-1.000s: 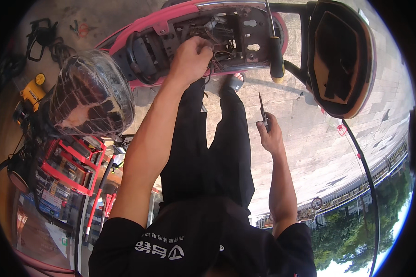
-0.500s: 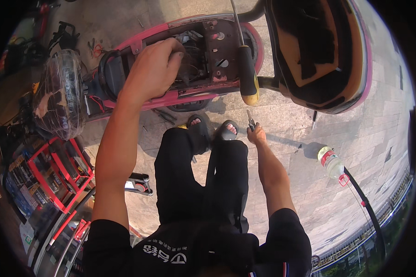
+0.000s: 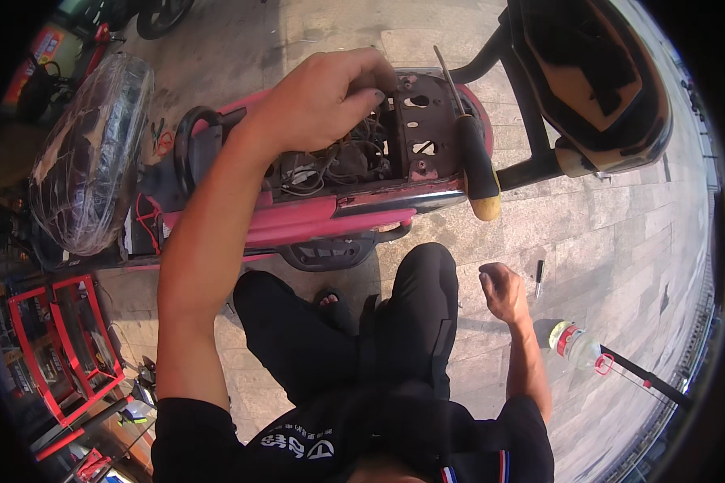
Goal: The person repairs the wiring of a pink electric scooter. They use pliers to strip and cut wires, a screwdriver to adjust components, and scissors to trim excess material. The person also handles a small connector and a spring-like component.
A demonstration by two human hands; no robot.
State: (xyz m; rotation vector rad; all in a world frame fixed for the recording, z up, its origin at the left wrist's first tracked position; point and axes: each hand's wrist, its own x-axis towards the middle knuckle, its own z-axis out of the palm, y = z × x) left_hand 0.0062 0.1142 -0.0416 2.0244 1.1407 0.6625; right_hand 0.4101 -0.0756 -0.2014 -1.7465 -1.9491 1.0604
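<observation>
Pink scooter body [image 3: 298,229] stretches across the upper middle of my view, above the person's knees, its bay uncovered and full of tangled wires [image 3: 304,175]. From here I see the left hand [image 3: 318,101] above that bay, its fingers bent and the thumb a little apart from them; I cannot tell whether the fingertips grip anything. The right hand [image 3: 503,291] hangs well away over the paving [image 3: 620,233], loosely curled, and I cannot tell if it has hold of something. A screwdriver [image 3: 480,165] with a black-and-yellow handle lies slanted at the rear end of the body. I see a bottle [image 3: 576,346] near the right forearm and a film-wrapped seat [image 3: 93,153] at far left.
</observation>
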